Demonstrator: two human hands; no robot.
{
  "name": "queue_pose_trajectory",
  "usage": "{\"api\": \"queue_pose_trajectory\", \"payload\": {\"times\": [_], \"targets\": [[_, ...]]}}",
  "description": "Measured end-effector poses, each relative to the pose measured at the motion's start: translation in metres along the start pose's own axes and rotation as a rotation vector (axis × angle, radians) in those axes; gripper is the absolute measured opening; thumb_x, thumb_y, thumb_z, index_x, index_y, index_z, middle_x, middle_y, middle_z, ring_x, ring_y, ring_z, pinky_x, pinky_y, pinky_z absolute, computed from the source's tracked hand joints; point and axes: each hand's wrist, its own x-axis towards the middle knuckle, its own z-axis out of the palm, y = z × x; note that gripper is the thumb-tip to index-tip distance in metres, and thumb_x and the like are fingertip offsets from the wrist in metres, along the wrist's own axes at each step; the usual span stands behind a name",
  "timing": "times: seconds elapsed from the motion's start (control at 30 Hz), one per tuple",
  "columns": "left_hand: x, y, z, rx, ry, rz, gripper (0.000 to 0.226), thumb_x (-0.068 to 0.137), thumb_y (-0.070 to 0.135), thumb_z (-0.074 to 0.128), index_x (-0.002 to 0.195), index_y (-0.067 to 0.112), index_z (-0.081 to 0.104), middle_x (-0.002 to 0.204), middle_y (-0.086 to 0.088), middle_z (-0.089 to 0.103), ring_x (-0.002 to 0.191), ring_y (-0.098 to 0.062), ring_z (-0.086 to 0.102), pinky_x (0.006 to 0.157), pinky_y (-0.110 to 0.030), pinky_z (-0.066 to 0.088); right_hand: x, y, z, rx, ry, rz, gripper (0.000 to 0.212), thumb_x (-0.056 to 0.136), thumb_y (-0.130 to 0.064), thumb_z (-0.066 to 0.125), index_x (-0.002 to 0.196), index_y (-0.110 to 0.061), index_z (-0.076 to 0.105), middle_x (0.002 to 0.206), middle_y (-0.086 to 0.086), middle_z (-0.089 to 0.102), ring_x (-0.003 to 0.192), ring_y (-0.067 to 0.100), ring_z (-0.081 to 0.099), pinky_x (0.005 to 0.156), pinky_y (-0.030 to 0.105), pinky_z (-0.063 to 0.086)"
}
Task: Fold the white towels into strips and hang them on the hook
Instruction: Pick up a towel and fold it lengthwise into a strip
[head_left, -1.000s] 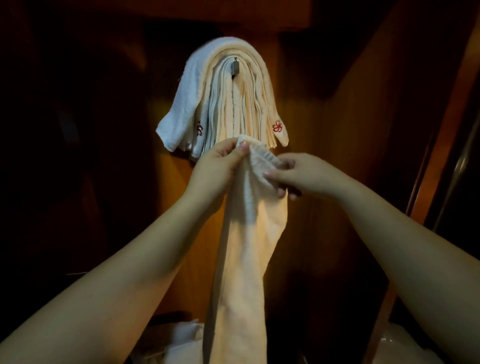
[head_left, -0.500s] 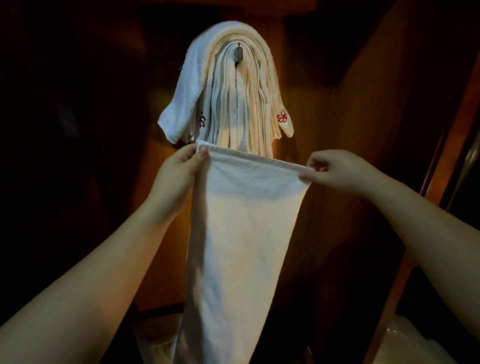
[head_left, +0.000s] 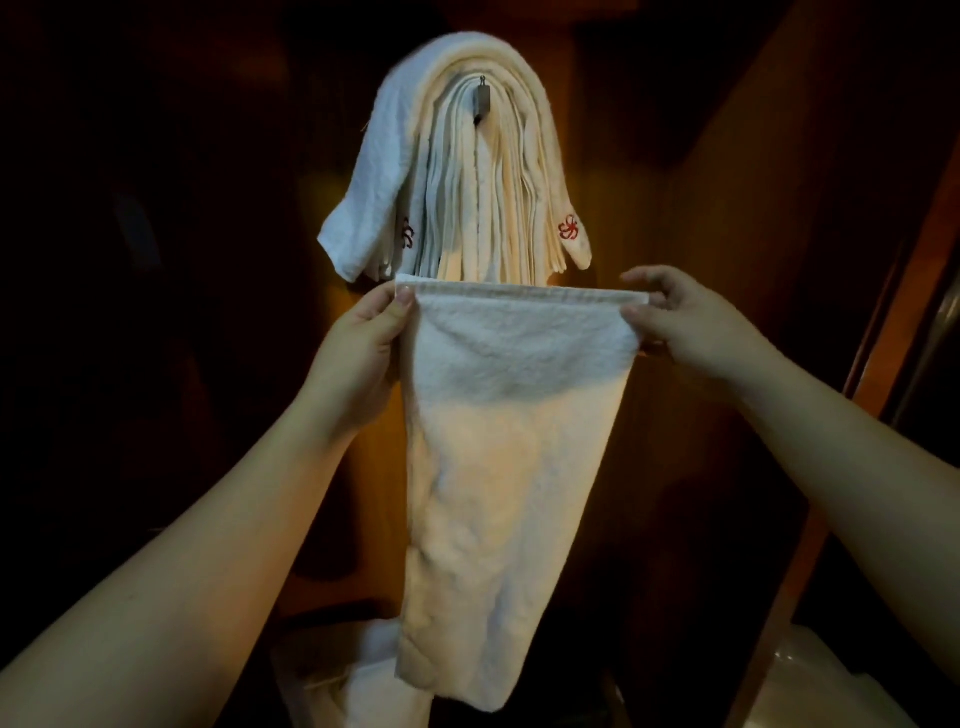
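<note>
Head view: since a second ago, your left hand (head_left: 363, 343) and right hand (head_left: 680, 317) have drawn apart, each pinching a top corner of the white towel (head_left: 498, 447), now spread flat just below the hung towels (head_left: 462, 171) on the hook (head_left: 482, 98); lengthwise folding likely follows.

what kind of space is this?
Probably a dim wood-panelled closet or hotel linen nook: a wall hook loaded with folded white towels, some bearing a red embroidered logo, and dark wooden panels around.

left hand (head_left: 358, 343) bare | right hand (head_left: 691, 322) bare | forearms unsleeved, no jewellery visible
</note>
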Motion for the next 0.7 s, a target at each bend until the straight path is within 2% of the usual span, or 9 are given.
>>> {"api": "queue_pose_trajectory", "payload": {"times": [0.07, 0.13, 0.2, 0.3, 0.43, 0.5, 0.53, 0.6, 0.7], "targets": [[0.000, 0.005, 0.008, -0.062, 0.010, 0.015, 0.026, 0.104, 0.028, 0.050, 0.117, 0.014, 0.067, 0.107, -0.002, 0.076, 0.104, -0.020, 0.072, 0.078, -0.031, 0.059, -0.005, -0.008, 0.008, -0.012, 0.186, -0.137, 0.027, 0.101, -0.022, 0.058, 0.117, -0.044, 0.055, 0.105, -0.012, 0.068, 0.090, -0.006, 0.069, 0.065, 0.010, 0.054], [0.000, 0.009, 0.016, -0.110, 0.017, 0.031, 0.024, 0.104, 0.025, 0.050, 0.115, 0.014, 0.068, 0.104, -0.002, 0.077, 0.103, -0.021, 0.072, 0.078, -0.031, 0.059, -0.010, -0.013, 0.018, -0.154, 0.401, -0.306, 0.024, 0.102, -0.027, 0.055, 0.120, -0.043, 0.053, 0.109, -0.022, 0.059, 0.092, -0.014, 0.063, 0.067, 0.001, 0.047], [-0.001, 0.009, 0.023, -0.119, 0.034, 0.029, 0.022, 0.104, 0.024, 0.051, 0.113, 0.014, 0.069, 0.101, -0.002, 0.077, 0.099, -0.019, 0.073, 0.075, -0.030, 0.059, -0.014, -0.009, 0.024, -0.248, 0.520, -0.380, 0.024, 0.102, -0.028, 0.054, 0.124, -0.036, 0.052, 0.117, -0.015, 0.059, 0.100, -0.006, 0.059, 0.074, 0.000, 0.043], [-0.002, 0.004, 0.030, -0.116, 0.044, -0.002, 0.022, 0.104, 0.024, 0.051, 0.112, 0.013, 0.068, 0.098, -0.002, 0.077, 0.093, -0.017, 0.074, 0.072, -0.028, 0.058, -0.017, 0.001, 0.021, -0.272, 0.576, -0.353, 0.026, 0.102, -0.028, 0.056, 0.125, -0.037, 0.049, 0.127, -0.004, 0.058, 0.106, 0.005, 0.058, 0.079, 0.009, 0.046], [-0.003, 0.000, 0.035, -0.113, 0.059, -0.030, 0.022, 0.104, 0.022, 0.050, 0.112, 0.012, 0.069, 0.100, -0.005, 0.077, 0.094, -0.019, 0.074, 0.072, -0.028, 0.058, -0.019, -0.003, 0.015, -0.155, 0.594, -0.266, 0.034, 0.096, -0.037, 0.065, 0.127, -0.037, 0.050, 0.108, -0.011, 0.059, 0.084, -0.009, 0.061, 0.064, 0.008, 0.047], [-0.005, 0.000, 0.038, -0.113, 0.067, -0.042, 0.022, 0.104, 0.019, 0.050, 0.112, 0.010, 0.069, 0.103, -0.008, 0.077, 0.098, -0.021, 0.074, 0.075, -0.030, 0.059, -0.020, -0.003, 0.011, 0.012, 0.457, 0.009, 0.047, 0.091, -0.048, 0.069, 0.133, -0.031, 0.054, 0.115, -0.010, 0.063, 0.094, -0.003, 0.066, 0.068, 0.017, 0.053], [-0.006, -0.001, 0.039, -0.104, 0.068, -0.050, 0.023, 0.104, 0.019, 0.050, 0.113, 0.009, 0.068, 0.105, -0.009, 0.076, 0.100, -0.022, 0.073, 0.077, -0.031, 0.059, -0.021, -0.001, 0.009, 0.218, 0.285, 0.198, 0.052, 0.088, -0.049, 0.071, 0.133, -0.026, 0.059, 0.123, -0.002, 0.068, 0.102, 0.010, 0.070, 0.070, 0.026, 0.058], [-0.012, -0.003, 0.040, -0.067, 0.062, -0.071, 0.024, 0.105, 0.018, 0.049, 0.114, 0.008, 0.068, 0.107, -0.011, 0.076, 0.101, -0.024, 0.073, 0.078, -0.031, 0.059, -0.029, 0.008, 0.005, 0.590, -0.047, 0.456, 0.044, 0.084, -0.034, 0.072, 0.125, -0.017, 0.070, 0.125, 0.012, 0.071, 0.107, 0.025, 0.072, 0.073, 0.036, 0.062], [-0.022, -0.004, 0.036, 0.003, 0.044, -0.101, 0.025, 0.106, 0.016, 0.047, 0.110, 0.008, 0.069, 0.102, -0.010, 0.077, 0.095, -0.022, 0.074, 0.076, -0.030, 0.060, -0.043, 0.031, 0.006, 0.665, -0.243, 0.538, 0.031, 0.086, -0.014, 0.065, 0.114, -0.008, 0.077, 0.122, 0.015, 0.072, 0.109, 0.025, 0.071, 0.077, 0.037, 0.061]]}}
